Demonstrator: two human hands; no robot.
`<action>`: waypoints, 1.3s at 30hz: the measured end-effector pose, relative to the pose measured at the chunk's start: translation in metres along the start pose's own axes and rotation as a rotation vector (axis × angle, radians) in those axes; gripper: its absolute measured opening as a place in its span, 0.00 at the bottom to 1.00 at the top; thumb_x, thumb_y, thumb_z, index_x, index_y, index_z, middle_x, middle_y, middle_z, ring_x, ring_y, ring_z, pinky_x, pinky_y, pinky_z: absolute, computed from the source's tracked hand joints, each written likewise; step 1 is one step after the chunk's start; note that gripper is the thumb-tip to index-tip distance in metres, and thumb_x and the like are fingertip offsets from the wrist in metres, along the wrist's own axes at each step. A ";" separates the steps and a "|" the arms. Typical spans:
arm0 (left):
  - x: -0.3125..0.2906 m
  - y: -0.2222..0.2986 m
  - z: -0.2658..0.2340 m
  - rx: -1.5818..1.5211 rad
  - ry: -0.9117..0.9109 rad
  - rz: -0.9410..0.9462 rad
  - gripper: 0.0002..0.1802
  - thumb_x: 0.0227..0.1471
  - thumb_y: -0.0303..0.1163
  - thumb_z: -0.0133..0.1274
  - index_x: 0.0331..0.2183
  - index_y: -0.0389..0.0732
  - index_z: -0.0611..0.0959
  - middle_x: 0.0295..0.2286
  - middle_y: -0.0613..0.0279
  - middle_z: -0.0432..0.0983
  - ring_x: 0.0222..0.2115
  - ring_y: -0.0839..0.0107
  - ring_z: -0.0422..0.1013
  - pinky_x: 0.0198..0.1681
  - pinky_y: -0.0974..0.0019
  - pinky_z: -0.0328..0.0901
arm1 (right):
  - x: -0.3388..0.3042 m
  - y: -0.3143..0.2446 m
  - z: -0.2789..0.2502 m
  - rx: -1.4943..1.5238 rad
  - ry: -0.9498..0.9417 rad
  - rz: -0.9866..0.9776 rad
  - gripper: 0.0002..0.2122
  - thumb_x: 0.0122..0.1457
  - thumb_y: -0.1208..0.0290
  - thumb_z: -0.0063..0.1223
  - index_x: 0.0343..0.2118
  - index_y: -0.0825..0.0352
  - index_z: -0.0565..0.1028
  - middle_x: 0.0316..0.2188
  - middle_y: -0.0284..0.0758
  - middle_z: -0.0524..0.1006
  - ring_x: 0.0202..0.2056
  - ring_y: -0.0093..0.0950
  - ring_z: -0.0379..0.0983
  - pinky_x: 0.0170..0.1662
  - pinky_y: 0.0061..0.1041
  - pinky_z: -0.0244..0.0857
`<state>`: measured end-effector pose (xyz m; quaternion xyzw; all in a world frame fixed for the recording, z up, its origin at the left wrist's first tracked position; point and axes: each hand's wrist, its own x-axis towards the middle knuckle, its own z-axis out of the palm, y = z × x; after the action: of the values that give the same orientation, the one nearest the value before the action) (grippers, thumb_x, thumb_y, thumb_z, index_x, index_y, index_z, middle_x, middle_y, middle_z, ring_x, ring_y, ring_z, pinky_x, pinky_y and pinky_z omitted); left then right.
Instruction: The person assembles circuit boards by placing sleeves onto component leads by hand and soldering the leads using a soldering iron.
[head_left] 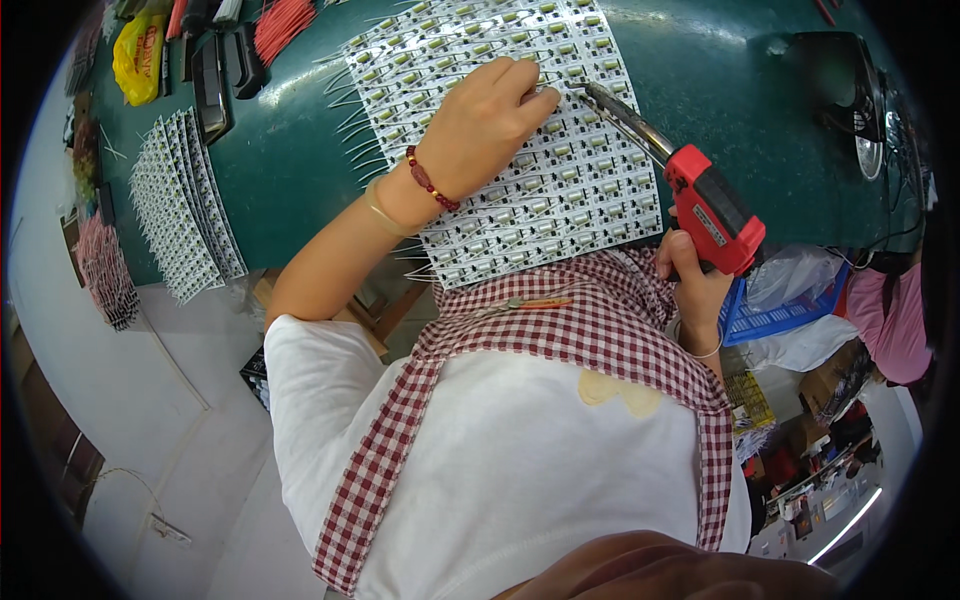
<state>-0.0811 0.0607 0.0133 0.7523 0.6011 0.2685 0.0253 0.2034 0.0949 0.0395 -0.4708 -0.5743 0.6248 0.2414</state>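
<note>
A large white panel of small circuit boards [560, 215] lies on the green bench, with rows of small components and thin white wires sticking out along its left edge. My left hand [490, 125] rests over the panel's upper middle, its fingers closed in a pinch; whatever is between them is hidden. At the panel's right edge, my right hand [694, 275] is wrapped round the grip of a red and black soldering gun [715, 212]. The gun's metal tip points up and left, near the fingertips of my left hand, over the panel.
More circuit board strips [180, 205] lie at the left, near a bundle of pink wires [105, 265]. Red wires [283, 28], a yellow bag [138, 58] and dark tools sit at the far left. A black stand [835, 85] is at the right; a blue basket [785, 318] stands below the bench.
</note>
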 end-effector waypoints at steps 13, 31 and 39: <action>0.000 -0.001 0.004 -0.032 -0.029 -0.038 0.15 0.40 0.19 0.53 0.35 0.40 0.80 0.26 0.60 0.67 0.29 0.64 0.68 0.32 0.65 0.66 | -0.008 0.013 -0.007 -0.074 0.026 0.057 0.08 0.57 0.74 0.56 0.37 0.72 0.72 0.18 0.29 0.71 0.17 0.18 0.65 0.22 0.18 0.59; 0.000 0.000 0.006 -0.062 0.000 -0.063 0.15 0.38 0.17 0.52 0.34 0.39 0.80 0.26 0.60 0.67 0.28 0.63 0.68 0.31 0.64 0.66 | -0.013 0.017 -0.009 -0.127 -0.022 -0.014 0.06 0.56 0.73 0.60 0.34 0.68 0.77 0.23 0.27 0.75 0.24 0.16 0.69 0.27 0.18 0.62; 0.000 0.001 0.005 -0.045 0.008 -0.057 0.15 0.38 0.17 0.52 0.34 0.38 0.80 0.26 0.59 0.67 0.28 0.63 0.68 0.30 0.64 0.66 | -0.013 0.010 -0.005 -0.085 -0.039 0.073 0.04 0.57 0.74 0.59 0.31 0.69 0.77 0.20 0.27 0.74 0.22 0.16 0.68 0.25 0.19 0.61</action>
<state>-0.0780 0.0621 0.0091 0.7331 0.6162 0.2839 0.0475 0.2159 0.0845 0.0344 -0.4891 -0.5873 0.6171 0.1871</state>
